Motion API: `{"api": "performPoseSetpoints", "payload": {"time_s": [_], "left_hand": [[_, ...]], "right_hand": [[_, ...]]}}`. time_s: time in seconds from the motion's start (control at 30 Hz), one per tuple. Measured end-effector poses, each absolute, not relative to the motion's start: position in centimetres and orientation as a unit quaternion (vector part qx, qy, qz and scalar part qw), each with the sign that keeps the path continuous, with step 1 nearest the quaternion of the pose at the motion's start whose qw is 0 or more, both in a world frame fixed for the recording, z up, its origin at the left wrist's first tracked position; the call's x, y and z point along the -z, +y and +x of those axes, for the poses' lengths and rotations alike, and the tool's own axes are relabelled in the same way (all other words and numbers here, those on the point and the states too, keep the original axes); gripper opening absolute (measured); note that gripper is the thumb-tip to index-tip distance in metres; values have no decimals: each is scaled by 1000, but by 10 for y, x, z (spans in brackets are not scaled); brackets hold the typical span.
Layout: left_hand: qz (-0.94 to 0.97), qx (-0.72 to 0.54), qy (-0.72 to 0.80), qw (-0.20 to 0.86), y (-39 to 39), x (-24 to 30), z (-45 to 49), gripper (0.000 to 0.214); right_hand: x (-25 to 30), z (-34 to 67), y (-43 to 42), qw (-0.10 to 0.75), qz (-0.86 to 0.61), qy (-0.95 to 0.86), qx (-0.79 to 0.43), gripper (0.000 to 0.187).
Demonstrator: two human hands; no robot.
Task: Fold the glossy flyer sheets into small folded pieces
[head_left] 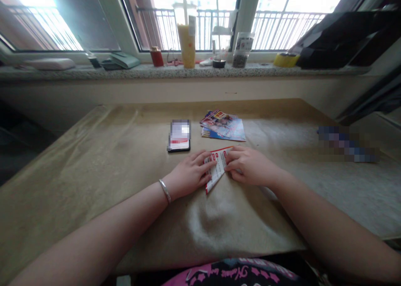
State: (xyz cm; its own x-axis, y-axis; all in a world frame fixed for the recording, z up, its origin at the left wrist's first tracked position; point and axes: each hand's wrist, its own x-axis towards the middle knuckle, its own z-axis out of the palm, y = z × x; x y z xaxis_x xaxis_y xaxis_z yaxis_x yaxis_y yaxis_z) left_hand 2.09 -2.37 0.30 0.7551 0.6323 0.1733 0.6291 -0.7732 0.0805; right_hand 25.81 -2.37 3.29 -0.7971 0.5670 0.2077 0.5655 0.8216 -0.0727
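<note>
A printed paper sheet (pixel 218 169), white with red print and a red border, is folded to a triangle and lies on the table between my hands. My left hand (pixel 190 172), with a silver bangle at the wrist, rests on the paper's left side, its fingers apart and laid over it. At the right edge my right hand (pixel 250 165) has its fingers bent and pinched on the paper; the thumb is partly hidden. Just beyond the left hand lies a phone (pixel 179 136), its screen blurred out. Several colourful leaflets (pixel 223 125) form a loose pile behind the paper.
A wrinkled brownish cover lies over the table (pixel 94 169). Toward the right edge is a blurred-out long item (pixel 347 146). On the stone windowsill (pixel 125 72) stand a tall yellow drink cup (pixel 188 45), a red container (pixel 157 57), a clear jar (pixel 241 52) and yellow tape (pixel 286 60).
</note>
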Motion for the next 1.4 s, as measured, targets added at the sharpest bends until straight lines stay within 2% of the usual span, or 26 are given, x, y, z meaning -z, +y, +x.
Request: {"api": "performPoseSetpoints", "payload": {"time_s": [0.2,0.43,0.9,1.4], "left_hand": [[949,-85,304,5,-21,-3,22,45],[958,-83,274,-16,-20,-3,22,39],[952,-86,293,12,-20,-3,21,39],[951,-91,293,22,-20,-3,21,38]], "right_hand": [[-33,257,-25,99,-310,-946,2,22],[-32,258,-27,96,-337,-937,16,22],[-36,257,-30,48,-388,-919,45,22],[-29,279,-14,50,-424,-903,51,24]]}}
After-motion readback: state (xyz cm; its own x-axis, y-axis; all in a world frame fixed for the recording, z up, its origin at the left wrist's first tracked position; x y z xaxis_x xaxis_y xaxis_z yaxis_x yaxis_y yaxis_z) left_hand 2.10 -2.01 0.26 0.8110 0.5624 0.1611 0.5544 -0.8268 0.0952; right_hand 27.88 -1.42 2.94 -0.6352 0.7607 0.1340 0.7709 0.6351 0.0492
